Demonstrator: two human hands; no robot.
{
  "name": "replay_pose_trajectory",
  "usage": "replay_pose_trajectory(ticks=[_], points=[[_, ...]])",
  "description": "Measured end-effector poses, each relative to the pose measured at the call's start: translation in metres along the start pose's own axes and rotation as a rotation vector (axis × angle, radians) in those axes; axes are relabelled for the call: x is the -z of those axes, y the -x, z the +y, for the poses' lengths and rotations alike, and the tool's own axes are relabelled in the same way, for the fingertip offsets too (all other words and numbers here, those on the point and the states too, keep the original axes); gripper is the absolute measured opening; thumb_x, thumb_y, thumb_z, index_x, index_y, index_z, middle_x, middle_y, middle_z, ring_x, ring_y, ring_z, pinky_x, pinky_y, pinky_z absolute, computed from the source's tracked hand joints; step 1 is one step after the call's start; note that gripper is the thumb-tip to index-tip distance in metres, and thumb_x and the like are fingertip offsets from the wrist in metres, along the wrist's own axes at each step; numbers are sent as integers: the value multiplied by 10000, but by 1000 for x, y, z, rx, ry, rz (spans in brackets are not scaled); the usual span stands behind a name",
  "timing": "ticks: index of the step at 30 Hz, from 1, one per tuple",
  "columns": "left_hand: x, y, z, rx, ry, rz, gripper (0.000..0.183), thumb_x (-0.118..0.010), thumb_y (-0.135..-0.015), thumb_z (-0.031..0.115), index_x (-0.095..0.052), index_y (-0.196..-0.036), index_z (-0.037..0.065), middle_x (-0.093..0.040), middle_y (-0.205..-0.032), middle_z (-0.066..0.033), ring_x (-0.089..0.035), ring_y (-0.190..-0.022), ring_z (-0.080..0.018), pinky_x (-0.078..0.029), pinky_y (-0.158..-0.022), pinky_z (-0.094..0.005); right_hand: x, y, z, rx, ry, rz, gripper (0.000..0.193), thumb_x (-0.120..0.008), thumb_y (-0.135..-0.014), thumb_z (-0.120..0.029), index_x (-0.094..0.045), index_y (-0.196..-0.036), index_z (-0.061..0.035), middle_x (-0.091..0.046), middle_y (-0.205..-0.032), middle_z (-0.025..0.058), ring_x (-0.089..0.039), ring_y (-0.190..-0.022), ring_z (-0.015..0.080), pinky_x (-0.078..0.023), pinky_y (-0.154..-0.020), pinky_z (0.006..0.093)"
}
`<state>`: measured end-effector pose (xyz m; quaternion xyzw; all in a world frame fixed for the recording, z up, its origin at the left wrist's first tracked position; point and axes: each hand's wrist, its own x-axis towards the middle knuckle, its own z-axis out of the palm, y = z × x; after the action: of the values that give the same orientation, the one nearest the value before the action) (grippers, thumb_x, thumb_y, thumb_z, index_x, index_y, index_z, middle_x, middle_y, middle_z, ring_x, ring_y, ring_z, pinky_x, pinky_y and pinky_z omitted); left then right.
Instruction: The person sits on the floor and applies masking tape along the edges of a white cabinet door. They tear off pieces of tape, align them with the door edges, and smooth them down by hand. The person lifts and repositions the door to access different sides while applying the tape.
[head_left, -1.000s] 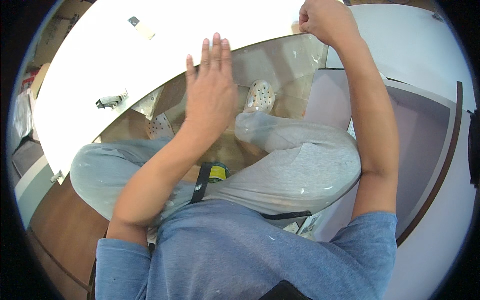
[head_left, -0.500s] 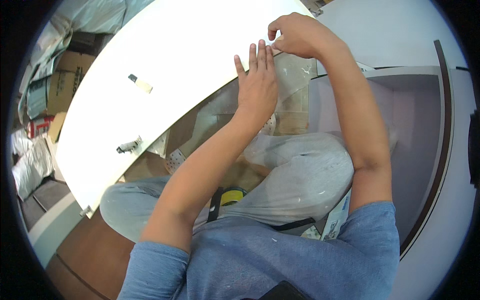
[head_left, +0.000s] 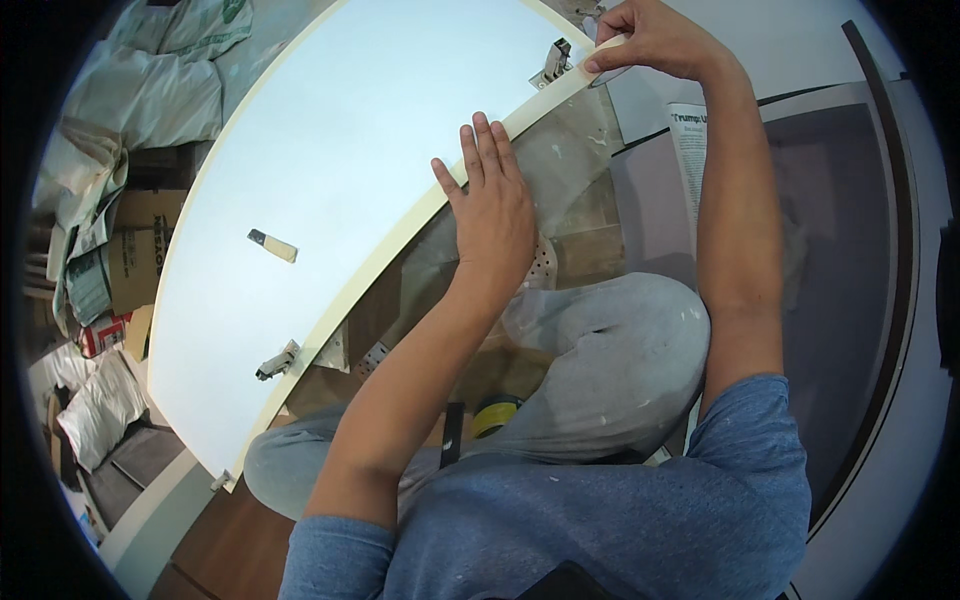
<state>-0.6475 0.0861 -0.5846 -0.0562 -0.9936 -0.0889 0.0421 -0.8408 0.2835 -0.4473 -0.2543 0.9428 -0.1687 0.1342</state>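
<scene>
A curved white panel (head_left: 300, 150) lies across the space before my knees. Along its near edge runs a cream strip (head_left: 365, 280) that looks like tape. My left hand (head_left: 495, 215) rests with fingers stretched out flat over this edge, holding nothing. At the panel's far right corner my right hand (head_left: 655, 42) pinches the end of the cream strip between thumb and fingers. Next to that corner a metal hinge (head_left: 553, 63) is fixed to the panel. A second hinge (head_left: 277, 361) sits near the lower left. A small scraper (head_left: 273, 246) with a dark end lies on the white face.
Open grey cabinet boxes (head_left: 840, 200) stand at my right, with a printed paper sheet (head_left: 690, 145) beside my right forearm. Wrapped bags (head_left: 150, 95) and a cardboard box (head_left: 135, 250) crowd the left. A yellow-and-black roll (head_left: 495, 413) lies between my legs.
My right hand has moved away from my left hand, to the panel's far right corner. The far hinge shows now. The whole view has shifted, and the panel looks less glaring.
</scene>
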Motion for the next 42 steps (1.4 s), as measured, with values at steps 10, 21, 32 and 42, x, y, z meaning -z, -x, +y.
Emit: replay_pose_trajectory(ticks=[10, 21, 32, 42], points=[[-3, -1, 1, 29, -72, -24, 781, -508, -904, 84, -189, -1587, -120, -107, -1698, -283, -116, -1591, -408, -116, -1212, -702, -4, -16, 52, -40, 103, 162, 442, -874, -655, -434, -787, -845, -45, -744, -798, 177, -723, -752, 294, -558, -718, 407], [3, 0, 2, 14, -82, -25, 749, -502, -923, 82, -219, -1585, -127, -139, -1695, -285, -157, -1587, -399, -152, -1206, -696, -20, -30, 76, -9, 130, 172, 401, -864, -671, -398, -798, -881, -63, -743, -841, 195, -716, -808, 353, -554, -761, 434], [1, 0, 0, 24, -126, -69, 894, -635, -908, 191, -144, -1586, -122, -102, -1687, -302, -109, -1586, -422, -141, -1213, -696, -33, -44, 93, -43, 57, 53, 342, -823, -725, -345, -782, -889, -49, -733, -791, 170, -693, -733, 299, -528, -706, 424], [1, 0, 1, 10, -35, -34, 747, -486, -927, 64, -193, -1581, -144, -123, -1692, -298, -131, -1590, -410, -124, -1202, -712, -37, -47, 91, -43, 89, 73, 308, -815, -731, -332, -791, -902, -77, -745, -810, 148, -704, -758, 287, -530, -717, 428]])
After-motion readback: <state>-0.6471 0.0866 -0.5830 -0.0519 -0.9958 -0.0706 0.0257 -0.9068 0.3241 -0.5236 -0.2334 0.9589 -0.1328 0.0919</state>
